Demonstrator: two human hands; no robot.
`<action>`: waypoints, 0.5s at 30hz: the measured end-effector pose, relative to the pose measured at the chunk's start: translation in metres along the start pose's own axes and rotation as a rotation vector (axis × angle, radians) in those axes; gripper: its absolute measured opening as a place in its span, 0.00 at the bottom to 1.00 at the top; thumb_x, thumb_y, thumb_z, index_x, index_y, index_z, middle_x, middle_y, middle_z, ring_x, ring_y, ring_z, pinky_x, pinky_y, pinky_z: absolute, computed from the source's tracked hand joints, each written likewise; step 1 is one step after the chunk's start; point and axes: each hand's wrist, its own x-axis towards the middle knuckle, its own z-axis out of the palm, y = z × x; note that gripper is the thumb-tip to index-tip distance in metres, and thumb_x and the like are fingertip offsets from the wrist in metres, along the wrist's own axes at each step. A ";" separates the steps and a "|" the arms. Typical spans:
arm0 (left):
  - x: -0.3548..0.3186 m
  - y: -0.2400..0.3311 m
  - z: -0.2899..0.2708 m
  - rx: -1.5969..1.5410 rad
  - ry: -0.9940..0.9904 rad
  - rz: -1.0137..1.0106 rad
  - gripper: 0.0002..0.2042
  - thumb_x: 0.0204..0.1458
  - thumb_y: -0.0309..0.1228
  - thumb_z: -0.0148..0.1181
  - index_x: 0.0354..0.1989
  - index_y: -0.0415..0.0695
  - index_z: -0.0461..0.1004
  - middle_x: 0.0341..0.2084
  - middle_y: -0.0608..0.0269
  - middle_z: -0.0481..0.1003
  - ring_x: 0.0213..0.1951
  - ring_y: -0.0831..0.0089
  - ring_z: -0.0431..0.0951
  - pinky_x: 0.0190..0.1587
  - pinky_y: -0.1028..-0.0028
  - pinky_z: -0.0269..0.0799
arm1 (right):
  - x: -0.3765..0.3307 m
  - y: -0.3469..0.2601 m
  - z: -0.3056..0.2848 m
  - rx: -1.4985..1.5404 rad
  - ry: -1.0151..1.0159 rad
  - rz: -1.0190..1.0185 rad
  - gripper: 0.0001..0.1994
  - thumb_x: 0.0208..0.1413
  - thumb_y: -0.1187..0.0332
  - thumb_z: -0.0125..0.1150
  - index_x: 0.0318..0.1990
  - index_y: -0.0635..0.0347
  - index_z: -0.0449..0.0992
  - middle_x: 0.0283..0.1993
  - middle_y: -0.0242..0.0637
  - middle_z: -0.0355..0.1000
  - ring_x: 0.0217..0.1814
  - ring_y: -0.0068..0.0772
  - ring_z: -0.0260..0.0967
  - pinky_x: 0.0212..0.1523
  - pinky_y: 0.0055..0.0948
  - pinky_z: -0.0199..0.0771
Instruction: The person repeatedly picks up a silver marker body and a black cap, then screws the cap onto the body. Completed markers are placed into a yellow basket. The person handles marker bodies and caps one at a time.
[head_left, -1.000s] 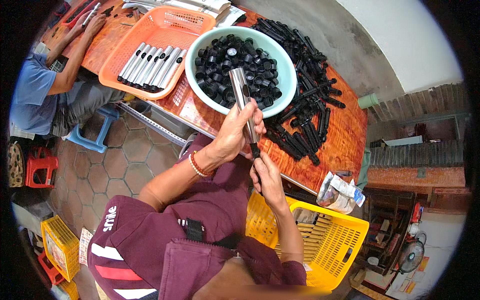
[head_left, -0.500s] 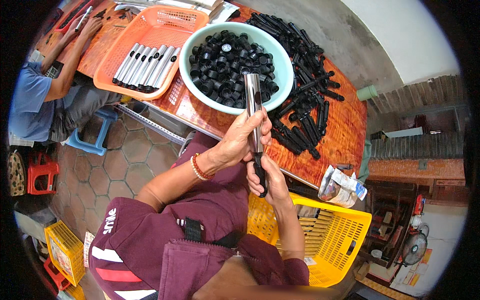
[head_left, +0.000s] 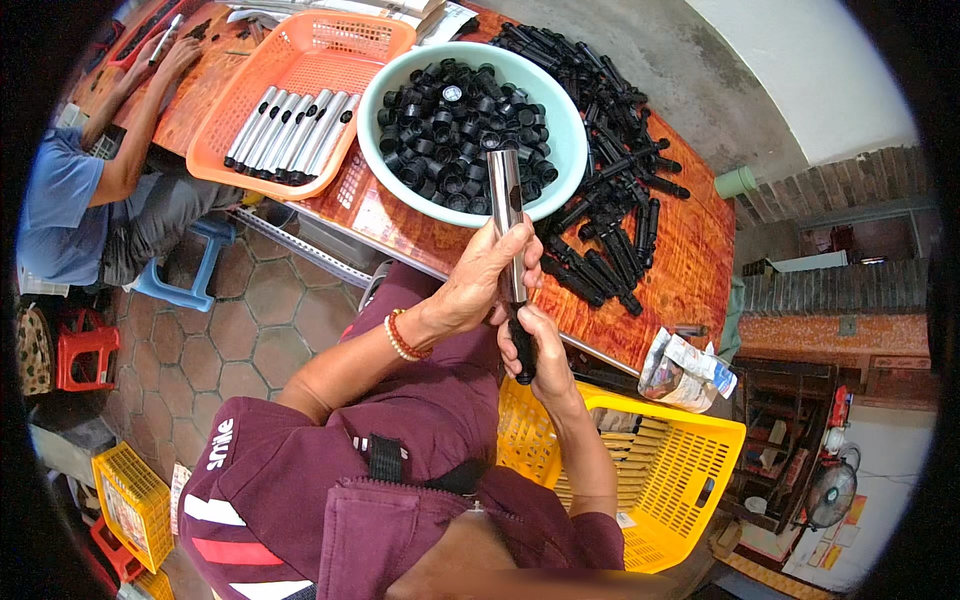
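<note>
Fingers point(head_left: 505, 262) of the left hand point(head_left: 478, 290) wrap tight round the lower half of a silver tube point(head_left: 507, 215), which stands almost upright in the air above the lap, its top end showing against the bowl's near rim. Just below, the right hand point(head_left: 535, 350) closes its fingers on a black handle point(head_left: 523, 352) that meets the tube's bottom end; how far the 2 parts are joined is hidden by the hands, so that stays uncertain. A beaded bracelet point(head_left: 401, 337) sits on the left wrist.

Behind the tube, a pale green bowl point(head_left: 560, 110) full of small black caps point(head_left: 455, 120) rests on the reddish wooden bench point(head_left: 690, 270). To its right lies a loose heap of black handles point(head_left: 610, 170), spread toward the bench's far edge. To the bowl's left, an orange tray point(head_left: 240, 95) holds about 8 silver tubes laid side by side point(head_left: 290, 135). A crumpled packet point(head_left: 685, 370) lies at the bench's near right corner.

Below the right forearm sits a yellow crate point(head_left: 690, 480). At far left another person in a blue shirt point(head_left: 55, 215) sits near a blue stool point(head_left: 185, 275), a hand point(head_left: 170, 55) on the bench.
</note>
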 end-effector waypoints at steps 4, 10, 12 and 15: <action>-0.001 0.001 -0.001 0.005 0.000 -0.010 0.13 0.62 0.42 0.49 0.44 0.48 0.60 0.28 0.67 0.64 0.29 0.76 0.69 0.31 0.75 0.72 | -0.001 -0.001 0.003 -0.013 0.018 -0.006 0.15 0.63 0.56 0.38 0.36 0.59 0.64 0.19 0.29 0.60 0.14 0.18 0.53 0.16 0.18 0.57; -0.001 -0.005 -0.002 -0.001 -0.028 0.016 0.13 0.62 0.43 0.49 0.43 0.48 0.60 0.28 0.67 0.64 0.29 0.76 0.69 0.33 0.74 0.70 | 0.001 0.001 0.004 -0.068 0.096 0.011 0.19 0.60 0.53 0.40 0.31 0.60 0.67 0.16 0.28 0.59 0.12 0.18 0.51 0.14 0.19 0.53; -0.001 -0.006 -0.004 -0.010 -0.042 0.013 0.13 0.62 0.43 0.50 0.43 0.48 0.61 0.27 0.67 0.64 0.29 0.76 0.68 0.33 0.75 0.69 | 0.001 0.002 0.003 -0.082 0.115 0.015 0.19 0.59 0.53 0.40 0.29 0.60 0.67 0.15 0.27 0.59 0.11 0.18 0.50 0.14 0.19 0.52; -0.002 -0.007 -0.003 -0.026 -0.059 0.010 0.13 0.62 0.44 0.50 0.41 0.48 0.61 0.27 0.68 0.64 0.28 0.76 0.67 0.33 0.76 0.67 | -0.001 0.003 0.004 -0.127 0.152 0.014 0.19 0.58 0.53 0.41 0.28 0.60 0.67 0.14 0.28 0.59 0.11 0.18 0.50 0.14 0.19 0.51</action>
